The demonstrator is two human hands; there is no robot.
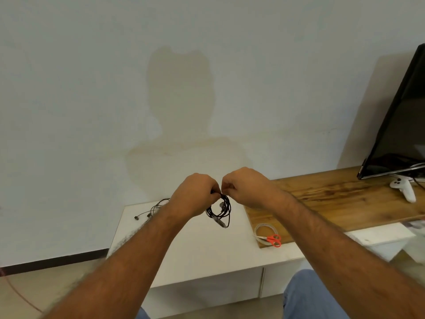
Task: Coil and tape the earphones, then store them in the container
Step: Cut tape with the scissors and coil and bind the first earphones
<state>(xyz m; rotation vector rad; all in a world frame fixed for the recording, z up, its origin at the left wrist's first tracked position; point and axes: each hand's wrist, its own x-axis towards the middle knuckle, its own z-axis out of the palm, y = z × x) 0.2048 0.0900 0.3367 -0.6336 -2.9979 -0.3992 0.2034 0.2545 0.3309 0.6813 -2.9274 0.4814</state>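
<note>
Here, both hands are meeting in the air above the bench [188, 245], knuckles almost touching. The left hand [195, 194] is curling its fingers round the top of the coil [219, 210], a black earphone cord wound into several loops. The right hand [246, 187] is pinching the same spot from the other side, its fingers bent tight against the cord. The coil is hanging down from the two hands, clear of the bench, with a short stub of cord and a small grey piece dangling at its lower edge. Whether any tape is already on the cord is too small to tell.

Behind the left forearm, to the left of the hands, a second pair of earphones [150, 210] is lying loose on the white bench, its buds pointing away to the left. Below and to the right of the right hand, a roll of clear tape [264, 230] is lying flat on the near corner of a wooden board [333, 199], and red-handled scissors [272, 240] are resting across the roll. Far to the right of the hands, a dark screen [400, 125] is leaning on the board, and a white controller [403, 188] is lying just in front of it. Below the right forearm, a knee in blue cloth is showing.
</note>
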